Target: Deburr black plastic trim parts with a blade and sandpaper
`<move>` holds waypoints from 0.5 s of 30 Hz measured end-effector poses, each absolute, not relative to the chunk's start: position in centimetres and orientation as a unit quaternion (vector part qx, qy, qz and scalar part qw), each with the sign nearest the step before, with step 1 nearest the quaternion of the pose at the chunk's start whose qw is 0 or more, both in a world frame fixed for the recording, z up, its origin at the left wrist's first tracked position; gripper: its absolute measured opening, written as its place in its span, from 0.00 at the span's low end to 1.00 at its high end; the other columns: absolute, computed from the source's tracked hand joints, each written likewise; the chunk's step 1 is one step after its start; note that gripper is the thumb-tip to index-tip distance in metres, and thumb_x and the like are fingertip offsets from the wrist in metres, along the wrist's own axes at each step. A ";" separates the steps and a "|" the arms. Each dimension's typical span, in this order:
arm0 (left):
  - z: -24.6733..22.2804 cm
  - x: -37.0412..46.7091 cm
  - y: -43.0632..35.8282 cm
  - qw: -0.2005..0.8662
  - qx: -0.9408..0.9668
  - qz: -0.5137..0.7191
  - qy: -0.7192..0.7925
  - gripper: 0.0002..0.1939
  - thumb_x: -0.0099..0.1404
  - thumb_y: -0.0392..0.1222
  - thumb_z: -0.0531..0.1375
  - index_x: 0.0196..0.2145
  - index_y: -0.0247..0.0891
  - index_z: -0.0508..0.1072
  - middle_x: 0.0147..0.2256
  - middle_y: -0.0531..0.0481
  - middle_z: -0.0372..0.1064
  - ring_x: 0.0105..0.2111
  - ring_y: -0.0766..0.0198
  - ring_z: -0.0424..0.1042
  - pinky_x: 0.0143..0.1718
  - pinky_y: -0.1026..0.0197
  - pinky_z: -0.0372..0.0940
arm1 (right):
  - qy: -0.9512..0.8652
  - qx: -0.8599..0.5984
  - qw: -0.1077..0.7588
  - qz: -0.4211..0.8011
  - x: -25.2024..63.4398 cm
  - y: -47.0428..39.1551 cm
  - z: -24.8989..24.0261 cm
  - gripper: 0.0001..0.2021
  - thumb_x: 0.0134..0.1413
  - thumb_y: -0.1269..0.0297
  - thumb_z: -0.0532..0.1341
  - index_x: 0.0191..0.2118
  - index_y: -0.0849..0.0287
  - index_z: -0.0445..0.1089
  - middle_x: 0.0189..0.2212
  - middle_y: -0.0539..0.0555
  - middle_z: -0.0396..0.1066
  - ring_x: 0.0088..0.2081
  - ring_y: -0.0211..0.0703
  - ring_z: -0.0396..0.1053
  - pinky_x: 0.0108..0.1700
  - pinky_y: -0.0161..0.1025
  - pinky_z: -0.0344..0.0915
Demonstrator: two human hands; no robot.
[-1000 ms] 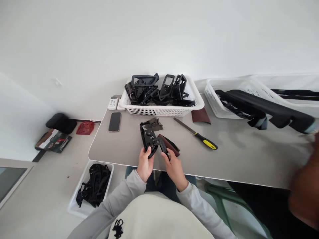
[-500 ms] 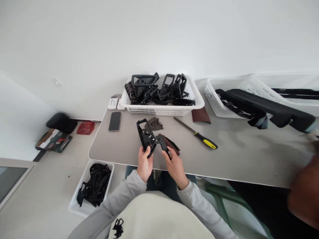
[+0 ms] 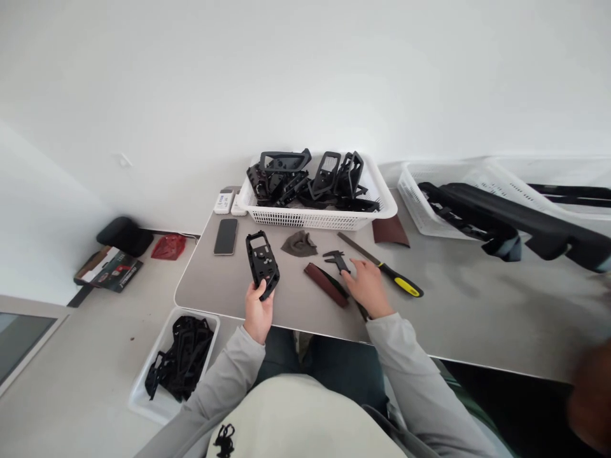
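My left hand point(image 3: 259, 316) holds a black plastic frame part point(image 3: 262, 262) by its lower end, thumb on its face, above the table's front edge. To the right, my right hand point(image 3: 368, 289) is low over the table with thumb and fingers about a black caliper point(image 3: 337, 259). The caliper's jaws point away from me, and its rear part is hidden under the hand. Beside it lies a folded strip of brown sandpaper point(image 3: 327, 285) with a dark strip along it. A file point(image 3: 382, 266) with a black and yellow handle rests just beyond my right hand.
A white basket point(image 3: 315, 219) of black frames stands at the back. A grey cloth point(image 3: 299, 243), phone point(image 3: 226, 236) and brown sheet point(image 3: 390, 231) lie before it. Long black parts point(image 3: 506, 213) overhang baskets on the right. A floor bin point(image 3: 174, 356) holds black parts. Someone's blurred arm point(image 3: 592, 394) shows at right.
The caliper has come away from the black part and moved right, down to the table with my right hand. My left hand has shifted left with the part.
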State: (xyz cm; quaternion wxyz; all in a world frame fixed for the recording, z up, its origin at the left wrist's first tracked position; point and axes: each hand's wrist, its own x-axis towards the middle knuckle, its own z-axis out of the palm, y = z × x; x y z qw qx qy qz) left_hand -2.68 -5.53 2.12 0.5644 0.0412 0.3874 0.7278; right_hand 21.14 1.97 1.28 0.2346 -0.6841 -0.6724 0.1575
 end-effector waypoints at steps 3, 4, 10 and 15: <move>2.1 -2.7 -5.5 0.566 0.036 0.725 0.391 0.05 0.54 0.30 0.63 0.29 0.36 0.73 0.32 0.49 0.76 0.41 0.64 0.74 0.54 0.59 0.61 | -0.702 -0.652 0.234 0.165 18.7 3.4 1.8 0.24 0.54 0.64 0.56 0.56 0.69 0.65 0.53 0.70 0.66 0.56 0.60 0.62 0.56 0.50 0.58; 2.1 -2.7 -5.5 0.567 0.035 0.724 0.391 0.05 0.54 0.29 0.63 0.29 0.36 0.73 0.32 0.49 0.76 0.41 0.64 0.74 0.54 0.59 0.61 | -0.710 -0.643 0.231 0.171 17.6 4.2 1.9 0.25 0.54 0.64 0.56 0.58 0.67 0.63 0.56 0.68 0.64 0.57 0.58 0.62 0.56 0.49 0.59; 2.1 -2.8 -5.4 0.564 0.044 0.723 0.397 0.06 0.53 0.29 0.64 0.29 0.36 0.73 0.32 0.50 0.75 0.41 0.64 0.74 0.54 0.58 0.60 | -0.729 -0.630 0.181 0.197 12.3 9.4 2.1 0.29 0.53 0.66 0.60 0.61 0.61 0.60 0.57 0.66 0.62 0.47 0.54 0.71 0.45 0.43 0.65; 1.8 -3.8 -5.5 0.540 0.042 0.742 0.396 0.07 0.50 0.30 0.66 0.29 0.35 0.74 0.33 0.49 0.75 0.38 0.65 0.74 0.52 0.57 0.61 | -0.712 -0.660 0.154 0.183 11.4 10.3 2.7 0.17 0.54 0.72 0.56 0.49 0.63 0.70 0.46 0.64 0.71 0.42 0.51 0.72 0.44 0.41 0.64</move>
